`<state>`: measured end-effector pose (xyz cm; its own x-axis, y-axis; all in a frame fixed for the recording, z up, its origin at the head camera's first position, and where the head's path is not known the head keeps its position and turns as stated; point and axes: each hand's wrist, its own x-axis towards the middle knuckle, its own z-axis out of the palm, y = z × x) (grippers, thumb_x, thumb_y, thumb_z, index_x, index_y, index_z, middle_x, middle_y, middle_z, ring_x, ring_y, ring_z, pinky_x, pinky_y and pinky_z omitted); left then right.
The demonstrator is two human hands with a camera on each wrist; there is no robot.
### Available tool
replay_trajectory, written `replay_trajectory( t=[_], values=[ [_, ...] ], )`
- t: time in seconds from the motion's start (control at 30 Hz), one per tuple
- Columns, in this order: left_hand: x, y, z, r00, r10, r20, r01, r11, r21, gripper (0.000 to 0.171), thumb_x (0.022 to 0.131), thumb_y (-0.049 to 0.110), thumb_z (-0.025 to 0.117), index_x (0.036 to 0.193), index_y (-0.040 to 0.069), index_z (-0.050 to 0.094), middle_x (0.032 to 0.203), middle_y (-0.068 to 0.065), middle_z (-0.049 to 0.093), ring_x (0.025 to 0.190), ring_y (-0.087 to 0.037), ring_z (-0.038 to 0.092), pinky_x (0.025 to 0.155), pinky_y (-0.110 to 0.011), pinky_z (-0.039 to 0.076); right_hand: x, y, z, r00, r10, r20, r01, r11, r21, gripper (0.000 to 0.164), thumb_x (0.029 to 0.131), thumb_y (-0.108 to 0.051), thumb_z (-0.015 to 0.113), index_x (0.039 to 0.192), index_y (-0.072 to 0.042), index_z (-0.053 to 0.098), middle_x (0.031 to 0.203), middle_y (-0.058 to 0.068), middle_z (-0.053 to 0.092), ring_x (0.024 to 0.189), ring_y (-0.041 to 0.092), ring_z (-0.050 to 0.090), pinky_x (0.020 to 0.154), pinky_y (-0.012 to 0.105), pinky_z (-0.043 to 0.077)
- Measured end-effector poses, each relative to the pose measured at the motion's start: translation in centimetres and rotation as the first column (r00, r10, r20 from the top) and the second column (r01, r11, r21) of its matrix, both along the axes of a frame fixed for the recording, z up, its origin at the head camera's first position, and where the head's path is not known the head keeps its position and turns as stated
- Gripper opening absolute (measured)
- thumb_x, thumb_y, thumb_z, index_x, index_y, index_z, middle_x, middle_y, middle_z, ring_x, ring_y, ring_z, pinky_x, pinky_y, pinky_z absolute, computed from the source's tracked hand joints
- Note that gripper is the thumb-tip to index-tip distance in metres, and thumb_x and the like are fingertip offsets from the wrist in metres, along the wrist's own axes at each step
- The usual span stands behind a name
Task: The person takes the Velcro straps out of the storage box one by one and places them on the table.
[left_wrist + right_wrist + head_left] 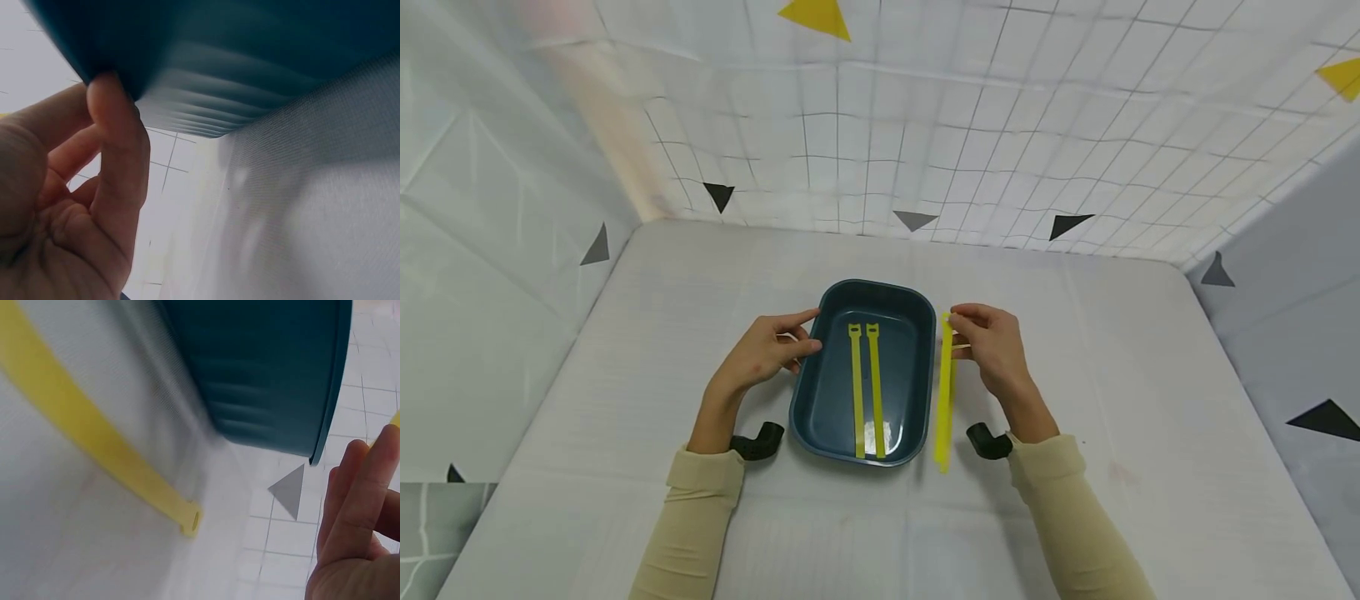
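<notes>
Two yellow slotted cable straps, a left one (856,392) and a right one (876,392), lie side by side in a dark blue tray (801,408). My left hand (767,346) holds the tray's left rim, thumb over the edge; the left wrist view shows fingertips against the tray wall (206,69). To the right of the tray, my right hand (988,342) pinches the top end of another yellow strap (943,392), which hangs down from the fingers. Beneath it, one more yellow strap (106,444) lies on the table, its slotted end showing in the right wrist view.
A white cloth covers the table (1120,375) around the tray. Behind it rises a white grid-lined sheet (925,142) with dark and yellow triangles. Black wrist devices, left (758,442) and right (988,442), sit beside both forearms.
</notes>
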<state>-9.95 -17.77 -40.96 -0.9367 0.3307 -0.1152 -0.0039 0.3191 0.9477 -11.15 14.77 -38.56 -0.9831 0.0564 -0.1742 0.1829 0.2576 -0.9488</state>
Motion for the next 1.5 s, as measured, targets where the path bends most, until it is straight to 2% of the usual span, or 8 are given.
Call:
replay_trajectory(
  t=[0.47, 0.9, 1.33, 1.5],
  values=[
    [0.0, 0.0, 0.1, 1.0, -0.002, -0.007, 0.002, 1.0, -0.001, 0.059, 0.094, 0.013, 0.07, 0.147, 0.003, 0.046, 0.093, -0.016, 0.06, 0.063, -0.022, 0.061, 0.063, -0.04, 0.057, 0.5, 1.7, -0.9, 1.0, -0.022, 0.018, 0.021, 0.999, 0.033, 0.034, 0.101, -0.017, 0.059, 0.128, 0.003, 0.061, 0.116, 0.017, 0.062, 0.081, 0.023, 0.065, 0.067, 0.026, 0.058],
    [0.1, 0.0, -0.1, 1.0, 0.0, -0.025, 0.0, 1.0, -0.003, 0.059, 0.094, 0.012, 0.07, 0.146, 0.002, 0.046, 0.091, -0.015, 0.06, 0.061, -0.021, 0.06, 0.062, -0.04, 0.057, 1.2, 3.5, -2.3, 0.998, -0.047, 0.044, 0.046, 0.999, 0.022, 0.031, 0.101, -0.016, 0.06, 0.125, 0.003, 0.062, 0.112, 0.017, 0.061, 0.077, 0.019, 0.065, 0.065, 0.027, 0.059],
    [0.1, -0.1, -0.1, 0.999, -0.013, -0.037, 0.013, 1.0, -0.009, 0.059, 0.094, 0.013, 0.069, 0.147, 0.003, 0.045, 0.09, -0.014, 0.06, 0.062, -0.025, 0.061, 0.063, -0.042, 0.057, 1.4, 4.0, -3.4, 0.993, -0.077, 0.09, 0.073, 0.996, 0.041, 0.027, 0.1, -0.011, 0.06, 0.123, 0.003, 0.063, 0.108, 0.016, 0.063, 0.073, 0.017, 0.063, 0.063, 0.027, 0.058],
    [0.1, -0.1, -0.1, 0.998, -0.021, -0.054, 0.02, 1.0, -0.02, 0.06, 0.094, 0.013, 0.069, 0.147, 0.001, 0.044, 0.09, -0.014, 0.06, 0.062, -0.023, 0.062, 0.063, -0.042, 0.058, 1.5, 4.0, -3.8, 0.992, -0.08, 0.096, 0.074, 0.995, 0.065, 0.027, 0.1, -0.011, 0.06, 0.122, 0.003, 0.063, 0.11, 0.017, 0.064, 0.075, 0.019, 0.064, 0.065, 0.026, 0.058]
  ],
)
